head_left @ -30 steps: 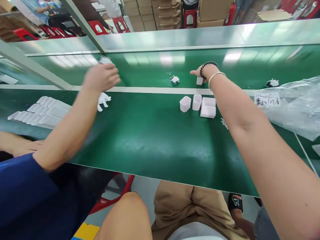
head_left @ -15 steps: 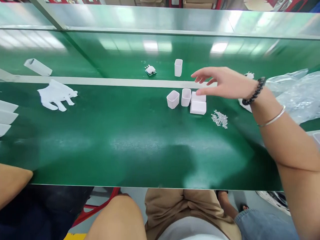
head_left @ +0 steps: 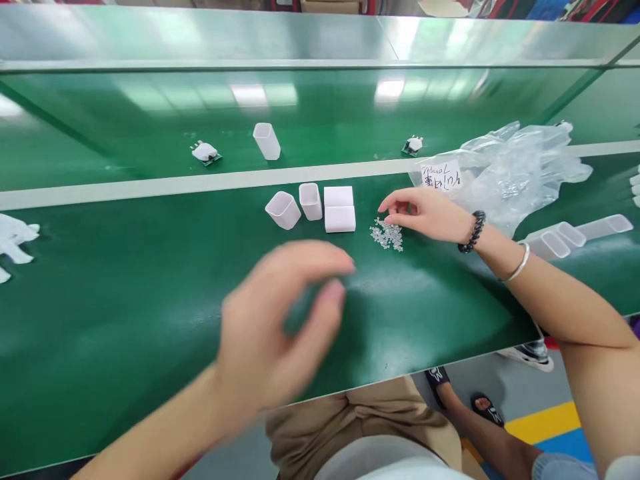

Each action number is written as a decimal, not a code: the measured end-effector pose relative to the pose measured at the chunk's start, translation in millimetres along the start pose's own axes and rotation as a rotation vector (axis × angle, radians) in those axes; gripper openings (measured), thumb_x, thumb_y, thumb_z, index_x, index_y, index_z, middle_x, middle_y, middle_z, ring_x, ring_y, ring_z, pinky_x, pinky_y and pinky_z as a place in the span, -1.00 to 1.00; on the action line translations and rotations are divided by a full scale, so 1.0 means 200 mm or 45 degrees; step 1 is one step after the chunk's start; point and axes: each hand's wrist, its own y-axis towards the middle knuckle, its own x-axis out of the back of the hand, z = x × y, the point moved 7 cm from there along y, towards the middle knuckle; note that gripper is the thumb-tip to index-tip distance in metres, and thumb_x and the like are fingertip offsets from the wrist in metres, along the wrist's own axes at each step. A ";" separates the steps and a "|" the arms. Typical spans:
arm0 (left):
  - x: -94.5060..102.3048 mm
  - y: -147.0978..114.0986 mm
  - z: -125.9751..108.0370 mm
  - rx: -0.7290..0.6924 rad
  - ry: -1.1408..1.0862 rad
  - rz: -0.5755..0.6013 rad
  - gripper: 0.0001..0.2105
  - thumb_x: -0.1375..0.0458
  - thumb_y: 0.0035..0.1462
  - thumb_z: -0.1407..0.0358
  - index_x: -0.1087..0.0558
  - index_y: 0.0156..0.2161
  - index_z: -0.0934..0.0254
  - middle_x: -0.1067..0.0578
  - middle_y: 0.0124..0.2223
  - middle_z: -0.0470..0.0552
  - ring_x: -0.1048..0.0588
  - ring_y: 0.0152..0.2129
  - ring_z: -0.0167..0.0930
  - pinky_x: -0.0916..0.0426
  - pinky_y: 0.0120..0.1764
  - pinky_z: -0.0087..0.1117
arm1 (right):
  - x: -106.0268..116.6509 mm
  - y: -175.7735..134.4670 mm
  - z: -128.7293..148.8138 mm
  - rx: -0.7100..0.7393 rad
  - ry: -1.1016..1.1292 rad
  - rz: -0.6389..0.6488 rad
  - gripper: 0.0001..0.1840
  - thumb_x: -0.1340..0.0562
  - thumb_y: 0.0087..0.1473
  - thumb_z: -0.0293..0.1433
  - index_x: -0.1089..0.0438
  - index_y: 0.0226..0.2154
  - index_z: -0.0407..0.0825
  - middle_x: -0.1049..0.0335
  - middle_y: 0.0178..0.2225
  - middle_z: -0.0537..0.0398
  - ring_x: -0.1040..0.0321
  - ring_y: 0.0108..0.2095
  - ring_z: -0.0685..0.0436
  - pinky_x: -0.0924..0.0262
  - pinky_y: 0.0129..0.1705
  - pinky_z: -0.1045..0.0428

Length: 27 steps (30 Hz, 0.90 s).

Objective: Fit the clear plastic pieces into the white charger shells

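Note:
My right hand (head_left: 425,212) is over the upper edge of a small pile of clear plastic pieces (head_left: 387,235). Its thumb and index fingertips are close together with a narrow gap; no piece shows between them. Blurred by motion, my left hand (head_left: 285,327) hovers above the table in front of the white cups, thumb and index finger curved apart with nothing between them. Left of the pile lie two white rectangular cases (head_left: 340,219) side by side. Beside them are two open white cups, one upright (head_left: 311,202) and one tilted (head_left: 283,211).
Beyond the pale strip stand another white cup (head_left: 267,141) and two small plug-like assemblies, one left (head_left: 205,153), one right (head_left: 413,145). A clear plastic bag (head_left: 515,173) with a handwritten label (head_left: 440,175) lies right. More translucent cases (head_left: 555,241) lie near my right forearm. A white glove (head_left: 15,237) is far left.
My right hand has lowered from above the white cases to the clear pieces. My left hand has come into view. The camera has turned to the right.

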 end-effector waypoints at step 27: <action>0.01 0.10 0.75 0.661 0.146 0.300 -0.53 -0.33 -0.07 -0.06 -0.34 -0.16 0.17 -0.50 -0.17 -0.03 -0.46 -0.30 -0.32 -0.33 -0.31 -0.34 | -0.07 0.08 -0.14 0.014 0.038 -0.243 -0.81 -0.18 0.13 -0.32 -0.47 -0.40 -0.04 -0.47 -0.38 0.05 -0.31 -0.38 -0.11 -0.15 -0.29 -0.01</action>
